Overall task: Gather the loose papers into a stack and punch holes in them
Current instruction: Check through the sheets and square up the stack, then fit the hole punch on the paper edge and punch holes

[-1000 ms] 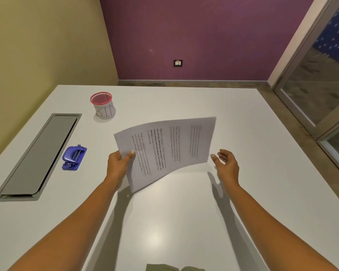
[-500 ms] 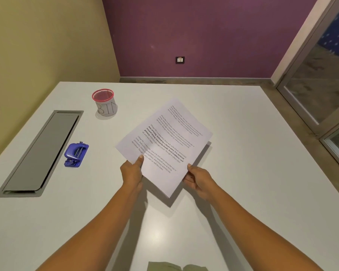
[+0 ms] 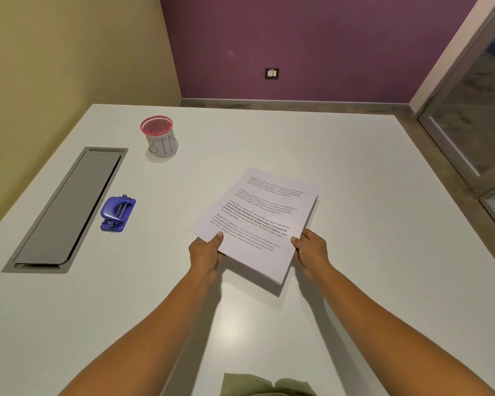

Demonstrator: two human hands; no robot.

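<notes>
A stack of white printed papers (image 3: 259,218) is held just above the white table (image 3: 369,224), turned with its long side pointing away and to the right. My left hand (image 3: 207,252) grips the stack's near left corner, thumb on top. My right hand (image 3: 312,251) grips the near right edge. A blue hole punch (image 3: 117,213) lies on the table to the left, well apart from both hands.
A red mesh cup with a paper label reading BIN (image 3: 159,140) stands at the back left. A grey recessed cable flap (image 3: 69,207) runs along the table's left side, beside the punch. A glass door (image 3: 475,115) is at the right.
The papers went from held sideways in my left hand alone to held by both hands. My right hand closed on the right edge, and the stack has moved right and lower towards the table.
</notes>
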